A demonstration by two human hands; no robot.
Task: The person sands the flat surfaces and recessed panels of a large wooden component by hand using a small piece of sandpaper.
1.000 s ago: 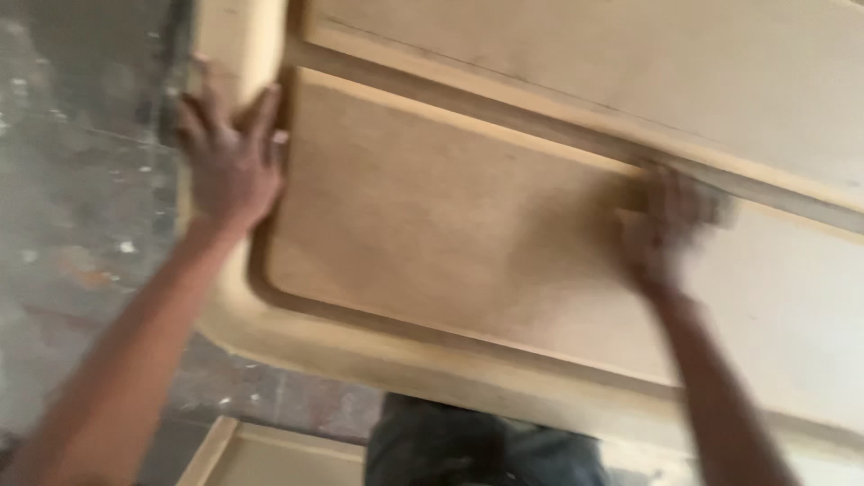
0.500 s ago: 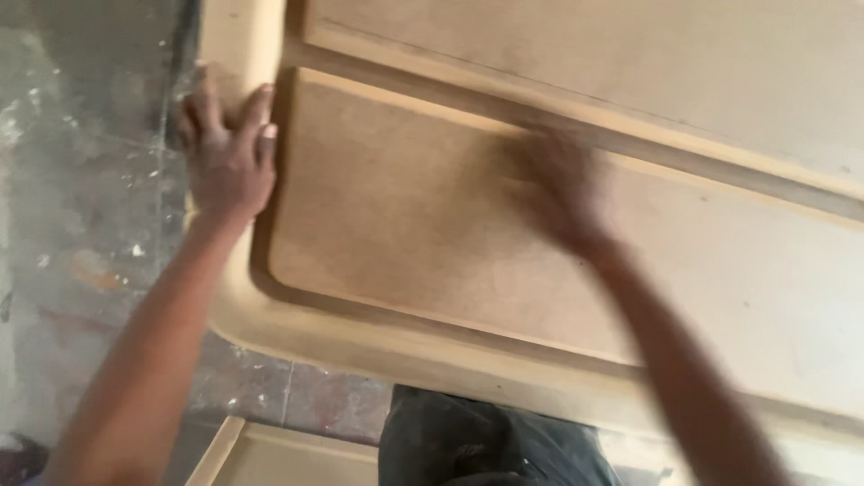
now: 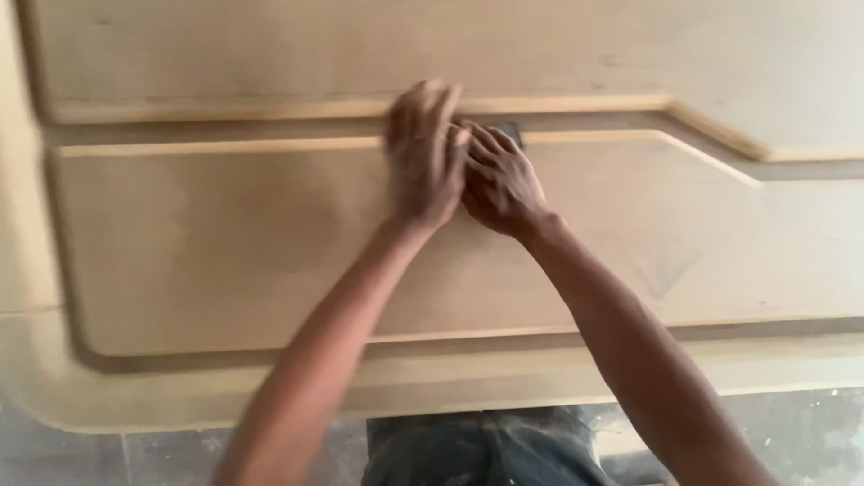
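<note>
Where the two hands meet, near twelve o'clock of the view, a carved fibreboard door panel (image 3: 225,243) lies flat beneath them.

- Left hand (image 3: 423,157): blurred, fingers extended, palm down on the raised rib between two recessed fields. Grip: released, grasping nothing visible.
- Right hand (image 3: 499,180): just beside the left and touching it, fingers bent over a small dark pad (image 3: 511,132), seemingly an abrasive piece, of which only a corner shows at the groove. Grip: pressing it down rather than clenched; closure cannot be told for certain.
- Panel finish: pale, matt, dusty, unpainted throughout; grooves toward three and nine o'clock look alike. Judged from this, smoothing is under way at the upper groove; no part reads clearly as finished or untouched.
- Floor (image 3: 792,432): grey, speckled, at six o'clock.
- Dark trousers (image 3: 486,450): the person's own, below the panel edge.
</note>
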